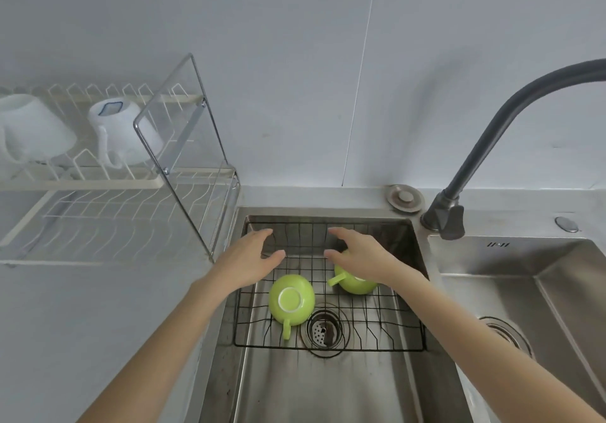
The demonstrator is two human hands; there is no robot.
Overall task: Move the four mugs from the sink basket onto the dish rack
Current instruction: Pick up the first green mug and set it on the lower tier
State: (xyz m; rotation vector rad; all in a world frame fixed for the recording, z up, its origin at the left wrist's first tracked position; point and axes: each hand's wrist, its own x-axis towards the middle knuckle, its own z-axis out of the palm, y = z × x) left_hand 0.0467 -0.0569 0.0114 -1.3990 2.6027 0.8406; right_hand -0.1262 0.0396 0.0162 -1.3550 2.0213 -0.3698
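Two green mugs lie upside down in the black wire sink basket (387, 334). The left green mug (291, 301) has its handle toward me. The right green mug (352, 283) has its handle pointing left and is partly hidden under my right hand (359, 255), which hovers over it with fingers apart. My left hand (251, 258) is open above the basket's left side, just past the left mug. Two white mugs, one at the far left (32, 127) and one with a blue mark (121, 130), rest upside down on the white dish rack (98, 183).
A clear hinged panel (183, 147) stands at the rack's right end, between the rack and the sink. A dark curved faucet (492, 147) rises at the right. The drain strainer (324, 329) shows under the basket. A second basin (541, 308) lies to the right.
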